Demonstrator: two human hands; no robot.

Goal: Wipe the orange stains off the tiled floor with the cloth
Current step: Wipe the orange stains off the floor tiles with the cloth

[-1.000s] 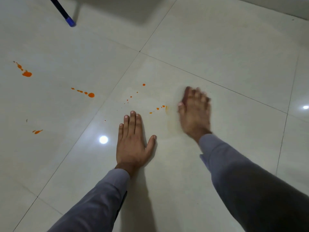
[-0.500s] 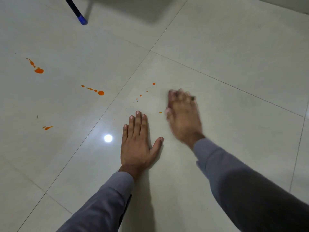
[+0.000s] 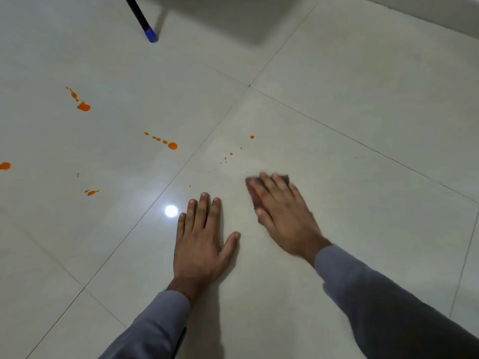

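Observation:
My right hand (image 3: 281, 206) lies flat, fingers straight, pressing a small brownish cloth (image 3: 252, 189) onto the pale tiled floor; only the cloth's edges show past the fingers. My left hand (image 3: 202, 239) rests flat on the same tile, palm down, holding nothing. Small orange specks (image 3: 231, 153) trail up to a dot (image 3: 252, 137) just beyond the cloth. Larger orange stains lie on the tile to the left: a row of drops (image 3: 172, 145), a streak with a blob (image 3: 83, 107), a smear (image 3: 91, 192) and a blob at the frame's left edge (image 3: 4, 166).
A dark pole with a blue tip (image 3: 150, 35) stands on the floor at the far left. A shadowed pale object fills the top centre. A lamp's glare (image 3: 171, 211) shines on the tile beside my left hand.
My right hand with the cloth swept left and then back toward me. The orange drops beside it are gone. The left hand has stayed planted.

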